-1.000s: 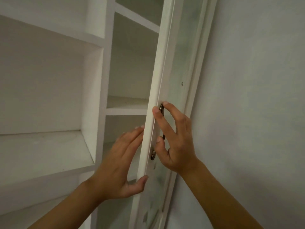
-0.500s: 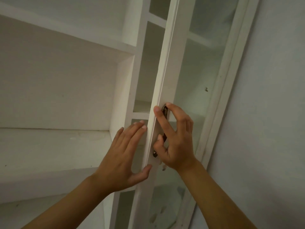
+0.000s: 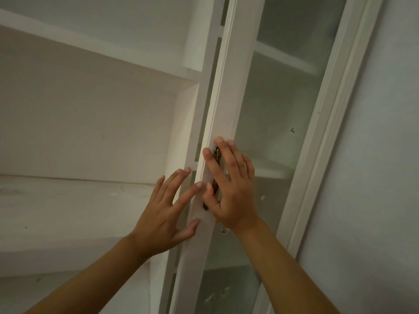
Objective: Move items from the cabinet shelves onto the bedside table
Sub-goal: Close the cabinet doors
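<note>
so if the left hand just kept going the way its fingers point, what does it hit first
Probably the cabinet door. The left hand points up and to the right, and its fingertips already sit at the door's white edge, with the thumb against it lower down. Depth is unclear, so the outer fingers might slip past into the narrow gap beside it.

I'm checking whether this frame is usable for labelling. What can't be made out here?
- Head view: most of the door handle, covered by the right hand.
- Shelves behind the glass door: blurred by frosted glass.
- Bedside table and items: outside the frame.
- Left hand: contact of the fingers with the door edge unclear.
</note>
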